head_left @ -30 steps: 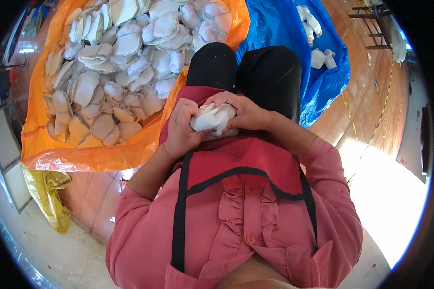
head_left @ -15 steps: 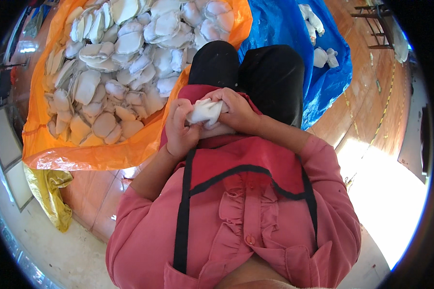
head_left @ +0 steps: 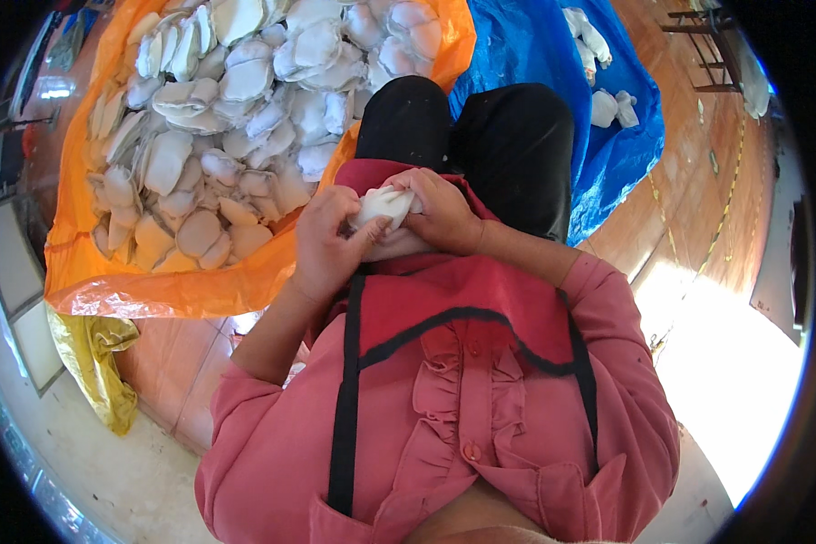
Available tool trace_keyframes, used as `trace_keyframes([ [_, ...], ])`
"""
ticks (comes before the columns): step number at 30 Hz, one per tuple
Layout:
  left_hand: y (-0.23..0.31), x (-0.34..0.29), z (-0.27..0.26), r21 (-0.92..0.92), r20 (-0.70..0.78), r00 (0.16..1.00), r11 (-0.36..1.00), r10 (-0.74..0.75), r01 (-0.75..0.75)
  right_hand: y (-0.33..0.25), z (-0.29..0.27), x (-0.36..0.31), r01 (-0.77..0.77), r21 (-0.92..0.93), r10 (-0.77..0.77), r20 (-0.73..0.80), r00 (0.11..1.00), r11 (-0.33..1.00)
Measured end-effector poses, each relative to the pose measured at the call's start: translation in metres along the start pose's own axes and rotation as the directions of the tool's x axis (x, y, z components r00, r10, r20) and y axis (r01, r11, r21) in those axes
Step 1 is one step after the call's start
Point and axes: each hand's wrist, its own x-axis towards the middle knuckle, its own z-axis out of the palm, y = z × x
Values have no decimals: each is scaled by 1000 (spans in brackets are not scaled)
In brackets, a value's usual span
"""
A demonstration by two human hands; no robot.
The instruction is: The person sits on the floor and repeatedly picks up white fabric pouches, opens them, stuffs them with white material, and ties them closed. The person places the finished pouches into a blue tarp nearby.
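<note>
Over my lap, a small white fabric piece [head_left: 383, 208], bunched and rounded, is held between both hands. My left hand [head_left: 325, 238] pinches its left side with thumb and fingers. My right hand [head_left: 441, 214] is closed around its right side, the fingers bent over the top. What exactly the piece is cannot be made out. A red apron [head_left: 462, 295] with black edging lies across my lap just below the hands.
At the front left, an orange sheet-like sack [head_left: 168, 304] holds many flat, white, padded pieces [head_left: 168, 163]. A blue sack [head_left: 508, 50] at the front right holds several white bundles [head_left: 604, 108]. A yellow bag [head_left: 95, 363] lies on the floor at left; a dark rack [head_left: 712, 50] stands far right.
The white piece looks rounder and smoother than before. My left hand has turned, its wrist and forearm shifting left, while my right hand stays in nearly the same place.
</note>
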Motion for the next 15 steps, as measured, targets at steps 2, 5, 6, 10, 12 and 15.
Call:
trace_keyframes([
  [2,4,10,-9,-24,93,972,976,-214,217,-9,-4,4,-91,-57,94,44,995,994],
  [5,1,27,-21,-151,275,848,851,-452,503,-18,-9,11,-139,-77,144,70,987,987],
  [6,0,30,-24,-119,315,827,846,-465,521,-18,-8,11,-130,-79,136,74,988,988],
  [10,-4,42,-34,7,438,768,856,-468,518,-17,-4,12,-102,-87,108,66,992,991],
  [12,-7,48,-34,68,481,741,863,-468,500,-18,-3,12,-125,-84,131,68,989,989],
  [15,-7,53,-33,167,497,741,888,-452,430,-24,-5,15,-172,-71,177,70,982,982],
])
